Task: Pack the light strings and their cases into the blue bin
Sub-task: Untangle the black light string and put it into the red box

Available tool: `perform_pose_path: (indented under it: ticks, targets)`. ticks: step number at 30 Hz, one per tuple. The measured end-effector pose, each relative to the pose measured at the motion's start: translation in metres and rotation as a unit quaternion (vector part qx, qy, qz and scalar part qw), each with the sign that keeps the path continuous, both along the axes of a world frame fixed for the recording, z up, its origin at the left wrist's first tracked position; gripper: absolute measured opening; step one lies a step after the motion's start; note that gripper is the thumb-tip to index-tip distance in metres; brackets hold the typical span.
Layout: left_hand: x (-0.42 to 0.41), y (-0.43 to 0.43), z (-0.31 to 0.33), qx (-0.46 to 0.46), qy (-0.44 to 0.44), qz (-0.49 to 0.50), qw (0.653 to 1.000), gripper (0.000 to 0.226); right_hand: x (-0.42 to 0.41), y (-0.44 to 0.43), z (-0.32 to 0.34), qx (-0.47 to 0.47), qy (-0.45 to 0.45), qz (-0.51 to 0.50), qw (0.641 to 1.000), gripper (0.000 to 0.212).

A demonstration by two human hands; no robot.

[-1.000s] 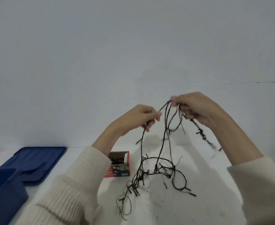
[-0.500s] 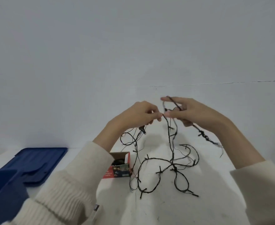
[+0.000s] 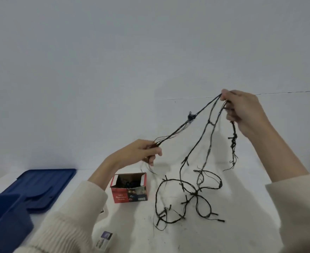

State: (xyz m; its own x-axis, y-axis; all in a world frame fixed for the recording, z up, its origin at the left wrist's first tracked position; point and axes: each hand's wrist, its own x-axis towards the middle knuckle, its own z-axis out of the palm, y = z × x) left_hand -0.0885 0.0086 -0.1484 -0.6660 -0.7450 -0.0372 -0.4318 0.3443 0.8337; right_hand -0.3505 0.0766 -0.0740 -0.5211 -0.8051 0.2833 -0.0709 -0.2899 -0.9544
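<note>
Black light string (image 3: pixel 191 116) between hands (image 3: pixel 139 152) (image 3: pixel 245 110) (taut)

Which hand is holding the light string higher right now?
The right hand; the left hand pinches the light string lower, near the red case.

White print on the red box (image 3: pixel 129 195) front begins "LED"; the two lines beneath are too blurred to read.
</note>
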Motion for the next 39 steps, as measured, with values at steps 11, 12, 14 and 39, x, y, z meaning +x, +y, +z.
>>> perform_pose_path:
  ticks: [11, 12, 14, 39]
  targets:
    - [-0.025, 0.007, 0.042, 0.236, 0.234, 0.059, 0.941, 0.025, 0.023, -0.002, -0.019, 0.201, 0.192, 0.095, 0.956, 0.029]
    - [-0.03, 0.008, 0.047, 0.262, 0.264, 0.063, 0.926, 0.025, 0.026, -0.002, -0.02, 0.197, 0.108, 0.142, 0.964, 0.023]
    - [-0.04, 0.009, 0.047, 0.252, 0.274, 0.08, 0.925, 0.025, 0.032, -0.003, -0.024, 0.176, -0.052, 0.231, 0.956, 0.015]
    - [-0.078, 0.022, 0.105, 0.162, 0.183, 0.005, 0.97, 0.035, 0.046, -0.023, -0.104, 0.116, 0.066, 0.218, 0.967, 0.045]
